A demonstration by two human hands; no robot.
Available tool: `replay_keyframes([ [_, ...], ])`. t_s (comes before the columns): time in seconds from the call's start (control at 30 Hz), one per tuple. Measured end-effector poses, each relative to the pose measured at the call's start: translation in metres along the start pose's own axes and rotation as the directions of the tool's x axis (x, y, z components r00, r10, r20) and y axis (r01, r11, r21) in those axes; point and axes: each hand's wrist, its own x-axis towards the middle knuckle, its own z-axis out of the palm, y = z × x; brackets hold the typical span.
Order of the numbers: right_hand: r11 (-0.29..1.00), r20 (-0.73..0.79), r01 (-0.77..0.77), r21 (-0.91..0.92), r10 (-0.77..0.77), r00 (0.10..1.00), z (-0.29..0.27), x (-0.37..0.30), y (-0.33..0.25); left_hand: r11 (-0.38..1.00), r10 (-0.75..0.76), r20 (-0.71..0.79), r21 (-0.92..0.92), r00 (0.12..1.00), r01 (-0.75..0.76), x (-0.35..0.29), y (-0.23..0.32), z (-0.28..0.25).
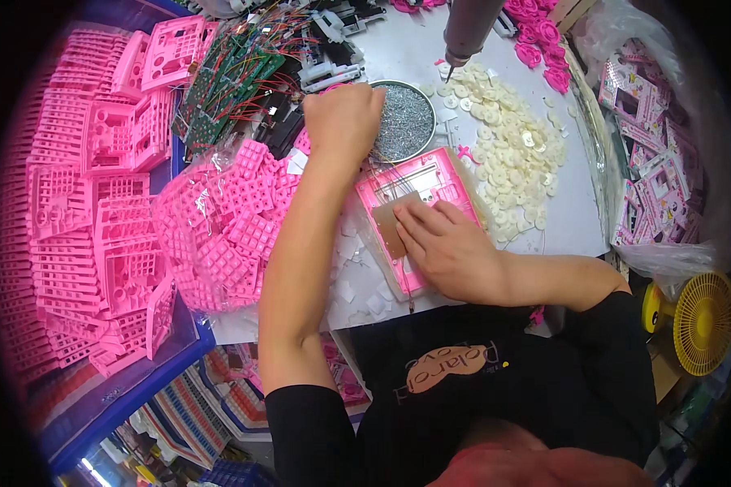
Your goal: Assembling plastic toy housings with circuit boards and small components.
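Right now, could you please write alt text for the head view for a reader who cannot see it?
A person's right hand presses a brown board into a pink plastic housing on a white table, while the left hand reaches into a round dish of small screws. Pink plastic frames, bagged pink keypads and white discs surround them.

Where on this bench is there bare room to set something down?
One bare strip of white table lies between the black-and-white parts and the hanging driver. Elsewhere it is crowded: screw dish, white discs, pink housing under the right hand.
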Motion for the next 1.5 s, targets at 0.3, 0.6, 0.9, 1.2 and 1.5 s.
replay_keyframes([
  [0.3, 0.895, 0.144, 0.011, 0.445, -0.083, 0.986, -0.016, -0.006, 0.049, 0.951, 0.117, 0.112, -0.300, 0.987, -0.078, -0.183, 0.050, -0.039],
  [0.6, 0.281, -0.460, 0.365, 0.888, 0.553, 0.695, -0.101, 0.038, 0.250, 0.942, 0.076, 0.042, -0.330, 0.996, -0.059, -0.194, 0.054, -0.030],
  [0.9, 0.026, -0.146, 0.159, 0.987, 0.564, 0.813, -0.047, 0.050, 0.077, 0.968, 0.061, 0.029, -0.247, 0.998, -0.052, -0.201, 0.052, -0.026],
  [1.2, 0.087, -0.291, 0.283, 0.955, 0.449, 0.845, -0.008, 0.044, 0.047, 0.958, 0.021, 0.006, -0.287, 1.000, -0.018, -0.197, 0.056, -0.024],
  [1.5, 0.202, -0.248, 0.184, 0.962, 0.362, 0.899, -0.015, 0.047, 0.042, 0.947, -0.003, -0.024, -0.323, 1.000, -0.005, -0.199, 0.056, -0.022],
])
